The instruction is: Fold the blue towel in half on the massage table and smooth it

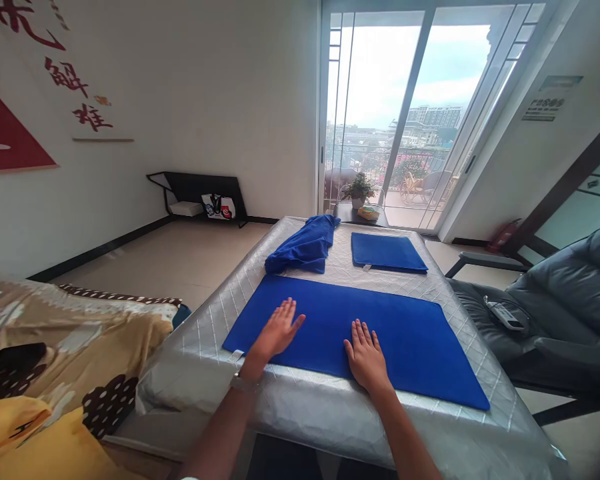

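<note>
A blue towel [405, 340] lies spread flat across the mattress [300, 403], which is wrapped in shiny plastic. On the towel's left part rests my left hand [282, 328], palm down with the fingers out and the thumb apart. My right hand [366, 353] lies flat near the towel's front edge at its middle, fingers stretched forward. Neither hand grips anything. Farther back, a crumpled blue cloth [305, 247] touches or nearly touches the towel's far left edge. To its right sits a neatly folded blue towel [389, 252] with a small white tag.
On the left is a bed with a patterned blanket [130, 327] and a yellow plush [45, 440]. A dark armchair [570, 300] on the right holds a corded device [504, 313]. Beyond the mattress, a small table [347, 213] bears a potted plant [360, 190] before glass doors.
</note>
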`<action>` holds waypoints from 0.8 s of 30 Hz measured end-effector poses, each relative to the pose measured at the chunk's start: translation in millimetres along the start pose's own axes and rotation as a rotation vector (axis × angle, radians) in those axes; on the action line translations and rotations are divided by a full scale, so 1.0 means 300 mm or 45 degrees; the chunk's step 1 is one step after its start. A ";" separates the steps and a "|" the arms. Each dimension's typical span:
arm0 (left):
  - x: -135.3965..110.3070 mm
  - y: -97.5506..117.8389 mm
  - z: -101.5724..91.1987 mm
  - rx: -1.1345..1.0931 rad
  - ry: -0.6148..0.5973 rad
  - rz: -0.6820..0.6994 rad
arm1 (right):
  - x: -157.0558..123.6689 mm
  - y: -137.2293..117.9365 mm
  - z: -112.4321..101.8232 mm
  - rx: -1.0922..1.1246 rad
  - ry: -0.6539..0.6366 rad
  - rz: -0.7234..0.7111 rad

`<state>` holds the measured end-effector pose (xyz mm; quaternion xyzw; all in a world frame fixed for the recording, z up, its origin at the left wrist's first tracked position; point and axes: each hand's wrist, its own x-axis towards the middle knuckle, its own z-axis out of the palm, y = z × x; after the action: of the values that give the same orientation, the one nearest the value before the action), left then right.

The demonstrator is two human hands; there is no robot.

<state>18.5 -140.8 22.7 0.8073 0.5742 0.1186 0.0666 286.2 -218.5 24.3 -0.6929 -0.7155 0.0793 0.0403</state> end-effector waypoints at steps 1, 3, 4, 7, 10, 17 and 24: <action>0.019 0.090 0.018 -0.021 -0.030 0.180 | 0.000 0.001 0.001 -0.008 0.005 -0.003; 0.046 0.257 0.056 -0.036 -0.073 0.457 | -0.002 0.004 0.004 -0.026 0.013 -0.014; 0.054 0.323 0.074 -0.047 -0.092 0.545 | -0.002 0.006 0.006 -0.035 0.013 -0.023; 0.057 0.421 0.115 -0.070 -0.142 0.628 | -0.003 0.011 0.012 -0.047 0.014 -0.053; 0.045 0.379 0.125 -0.057 -0.167 0.571 | -0.002 0.010 0.015 -0.030 0.025 -0.040; -0.031 0.005 0.053 0.113 -0.147 0.091 | -0.007 0.003 0.005 0.019 0.033 -0.007; -0.136 -0.274 0.039 0.270 0.010 -0.257 | 0.007 0.013 0.019 -0.038 0.013 0.002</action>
<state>-65.9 -151.8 -13.4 0.7474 0.6622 0.0530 -0.0098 288.8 -216.7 17.9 -0.6945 -0.7158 0.0654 0.0335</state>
